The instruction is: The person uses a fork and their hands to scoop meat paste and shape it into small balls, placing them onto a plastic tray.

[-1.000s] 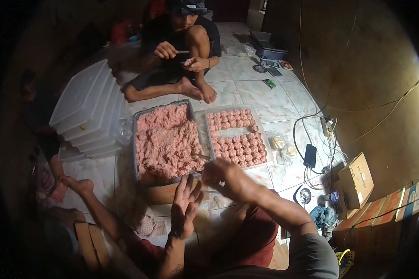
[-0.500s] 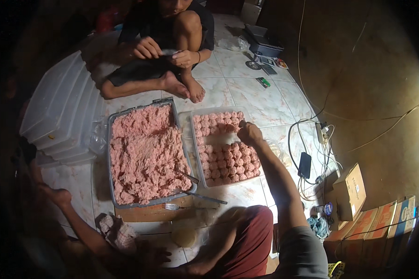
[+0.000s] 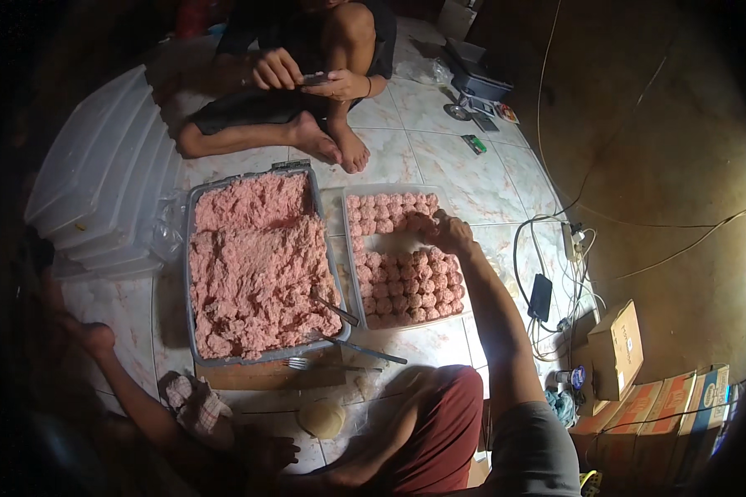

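Big tub of minced meat (image 3: pixel 253 265) sitting on the tiled floor (image 3: pixel 464 174) centre-left; tray of meatballs (image 3: pixel 402 261) lying just right of it, nearly touching. Right hand (image 3: pixel 448 232) resting in the tray w/ fingers at the gap between the rows of balls. Utensils sticking out of the tub's near-right corner; a fork (image 3: pixel 300 362) lying on the board just in front of the tub. Stack of lids (image 3: pixel 99 178) leaning left of the tub. Another person sitting cross-legged behind both containers. Cables & a phone (image 3: pixel 541 296) lying right of the tray; cardboard boxes (image 3: pixel 630 364) standing farther right, toward the near side. Left hand (image 3: pixel 265 454) resting low, near the knee, in front of the board.
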A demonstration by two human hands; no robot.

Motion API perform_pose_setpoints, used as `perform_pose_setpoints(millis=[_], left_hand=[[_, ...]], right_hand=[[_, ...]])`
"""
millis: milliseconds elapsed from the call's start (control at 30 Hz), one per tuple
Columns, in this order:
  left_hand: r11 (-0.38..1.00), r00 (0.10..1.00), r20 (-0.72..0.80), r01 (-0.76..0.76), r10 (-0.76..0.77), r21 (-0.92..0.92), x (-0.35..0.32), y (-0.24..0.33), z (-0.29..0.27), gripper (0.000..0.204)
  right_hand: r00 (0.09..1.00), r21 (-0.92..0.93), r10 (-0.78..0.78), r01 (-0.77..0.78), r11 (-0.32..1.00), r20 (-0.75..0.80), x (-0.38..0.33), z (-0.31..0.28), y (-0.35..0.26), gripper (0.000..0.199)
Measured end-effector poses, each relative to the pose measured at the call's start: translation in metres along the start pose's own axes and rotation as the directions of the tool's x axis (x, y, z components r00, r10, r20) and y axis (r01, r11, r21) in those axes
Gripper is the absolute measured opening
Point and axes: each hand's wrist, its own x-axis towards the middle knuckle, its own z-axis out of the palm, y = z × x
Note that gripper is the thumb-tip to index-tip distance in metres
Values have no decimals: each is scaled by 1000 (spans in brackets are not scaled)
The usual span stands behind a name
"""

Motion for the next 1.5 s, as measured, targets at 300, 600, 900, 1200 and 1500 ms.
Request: perform_pose_setpoints(millis=[300,600,900,1200,1500], left_hand=[[558,810,92,-476,580,680,-7,3,32,40],[-215,400,412,-452,819,866,6,-3,79,31],[-7,338,242,-568,909,823,31,-30,48,19],[635,608,-245,-586,755,503,15,2,34,33],[706,655,-269,-624,706,334,45,-4,17,30]], right_hand=[[826,289,-291,463,838,-482,-55,-106,17,9],[906,118,-340,319,940,253,-234,-93,-211,45],[744,154,-629,665,731,-226,-215,-40,-223,16],[721,-544,-678,515,663,-143,-190,-95,-219,14],[804,-405,-585,500,765,-112,-172,-62,-229,18]])
